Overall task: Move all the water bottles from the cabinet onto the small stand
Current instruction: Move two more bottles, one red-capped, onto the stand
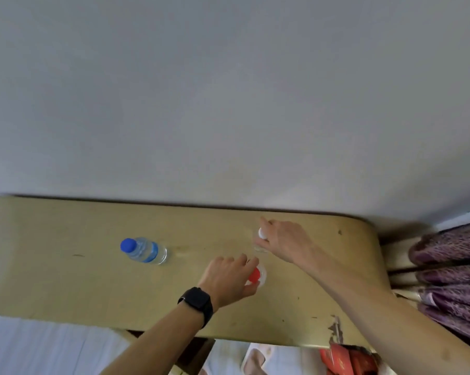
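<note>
Fingers of my left hand [227, 277] clamp the red-capped bottle [255, 275], lower centre; my right hand [285, 239] grips the white-capped bottle [262, 234] just above. The blue-capped bottle [144, 249] stands centre-left on the counter [52, 266].

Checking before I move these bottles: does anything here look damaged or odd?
Yes: the cabinet has a chip at its front edge near the right end, where the surface peels away. Nothing looks spilled.
</note>
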Demonstrator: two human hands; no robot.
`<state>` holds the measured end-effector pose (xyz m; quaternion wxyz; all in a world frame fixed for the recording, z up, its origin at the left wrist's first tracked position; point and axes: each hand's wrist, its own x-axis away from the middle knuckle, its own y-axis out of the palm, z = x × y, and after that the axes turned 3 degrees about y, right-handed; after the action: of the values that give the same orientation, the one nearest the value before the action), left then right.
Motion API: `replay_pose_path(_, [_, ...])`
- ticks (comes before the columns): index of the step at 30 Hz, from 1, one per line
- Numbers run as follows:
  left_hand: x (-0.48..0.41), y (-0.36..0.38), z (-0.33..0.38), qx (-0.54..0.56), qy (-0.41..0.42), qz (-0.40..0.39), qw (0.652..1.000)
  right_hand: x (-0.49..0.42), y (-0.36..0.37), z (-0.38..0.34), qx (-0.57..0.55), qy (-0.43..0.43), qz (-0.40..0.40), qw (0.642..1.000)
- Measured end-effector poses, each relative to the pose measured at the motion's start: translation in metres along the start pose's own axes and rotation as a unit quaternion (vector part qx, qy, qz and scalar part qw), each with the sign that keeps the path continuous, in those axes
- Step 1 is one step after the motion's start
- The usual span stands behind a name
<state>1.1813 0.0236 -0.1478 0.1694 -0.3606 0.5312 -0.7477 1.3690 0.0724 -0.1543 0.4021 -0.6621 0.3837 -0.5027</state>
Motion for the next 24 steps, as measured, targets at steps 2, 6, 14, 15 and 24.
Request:
replay_pose_path(2, [0.004, 0.005, -0.007, 0.003, -0.007, -0.001, 1.0, 0.002, 0.004, 0.001, -0.009, 0.036, 0.015, 0.999])
replay_pose_path(6, [0.011, 0.01, -0.02, -0.02, -0.017, 0.012, 1.0, 0.017, 0.01, -0.001, -0.089, 0.111, 0.024, 0.99])
replay_pose_path(14, [-0.003, 0.015, -0.055, 0.007, 0.077, 0.029, 0.997, 0.109, 0.04, -0.051, -0.176, 0.32, 0.061, 0.929])
replay_pose_path(15, [-0.003, 0.015, -0.057, -0.001, 0.104, 0.032, 0.994, 0.131, 0.045, -0.063, -0.185, 0.348, 0.081, 0.915])
replay_pose_path(24, [0.03, -0.001, 0.006, -0.131, 0.302, 0.012, 0.944, 0.329, 0.071, -0.187, -0.214, 0.605, 0.235, 0.73])
